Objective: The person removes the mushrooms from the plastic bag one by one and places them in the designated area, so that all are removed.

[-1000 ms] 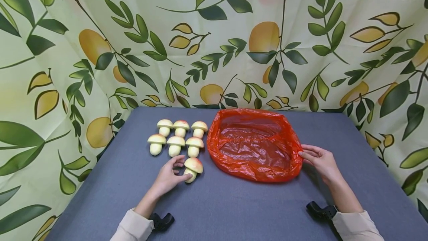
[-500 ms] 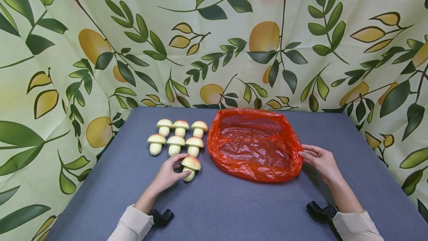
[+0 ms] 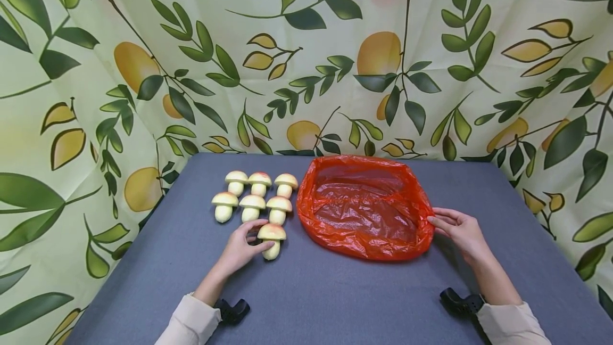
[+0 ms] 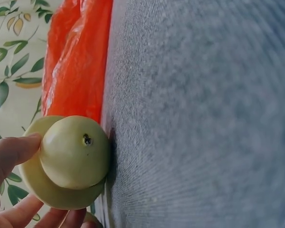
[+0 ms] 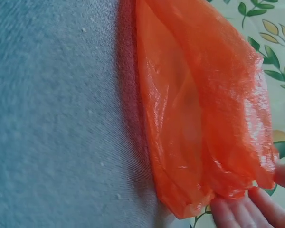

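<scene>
In the head view my left hand [image 3: 242, 246] holds the nearest toy mushroom [image 3: 272, 232], thumb at its stem and fingers curled behind the cap. The left wrist view shows the rounded stem end of that mushroom [image 4: 76, 152], with a small dark mark on it. Several more toy mushrooms [image 3: 251, 202] stand in two rows just behind it, with pale stems and yellowish, red-tinged caps. A red plastic bag [image 3: 306, 217] sits with its mouth spread wide to their right. Its right rim is pinched between the thumb and fingers of my right hand [image 3: 462, 233].
Grey-blue cloth covers the table [image 3: 349, 302]. Behind and along the sides hangs a curtain [image 3: 311, 57] printed with leaves and fruit. Each wrist wears a black strap device, such as the right device [image 3: 460, 301].
The held mushroom has shifted slightly left and turned more upright, with my left fingers closing in around it. My right hand and the bag have stayed in place.
</scene>
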### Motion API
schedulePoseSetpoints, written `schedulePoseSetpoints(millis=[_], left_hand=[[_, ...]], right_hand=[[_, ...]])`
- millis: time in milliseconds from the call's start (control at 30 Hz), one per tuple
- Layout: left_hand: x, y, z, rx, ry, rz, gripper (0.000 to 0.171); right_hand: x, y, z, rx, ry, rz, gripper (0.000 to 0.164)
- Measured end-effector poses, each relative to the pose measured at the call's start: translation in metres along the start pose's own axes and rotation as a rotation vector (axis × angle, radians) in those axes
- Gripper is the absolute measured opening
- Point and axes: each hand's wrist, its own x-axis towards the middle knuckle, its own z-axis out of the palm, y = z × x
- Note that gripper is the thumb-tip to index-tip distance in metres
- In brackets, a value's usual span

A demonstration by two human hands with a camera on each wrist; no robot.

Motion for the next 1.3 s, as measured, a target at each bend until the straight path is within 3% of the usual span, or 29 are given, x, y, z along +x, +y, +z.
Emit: schedulePoseSetpoints(millis=[100, 167, 367, 667, 967, 1300], left_hand=[[0.000, 0.000, -0.001, 0.001, -0.005, 0.008, 0.052], [0.000, 0.000, -0.002, -0.001, -0.011, 0.009, 0.052], [0.001, -0.001, -0.005, -0.005, -0.023, 0.006, 0.052], [0.003, 0.004, -0.003, 0.007, -0.030, 0.008, 0.053], [0.003, 0.006, 0.004, 0.058, -0.130, 0.140, 0.052], [-0.001, 0.000, 0.002, 0.023, -0.064, -0.006, 0.049]], right_hand=[[0.000, -0.001, 0.001, -0.070, -0.012, -0.018, 0.056], [-0.001, -0.001, 0.002, -0.103, -0.025, -0.026, 0.061], [-0.001, -0.006, 0.000, -0.157, -0.026, -0.029, 0.062], [-0.002, -0.024, -0.003, -0.273, 0.078, -0.028, 0.066], [-0.002, -0.030, -0.006, -0.286, 0.101, -0.038, 0.064], [-0.008, -0.033, -0.005, -0.302, 0.092, -0.017, 0.067]])
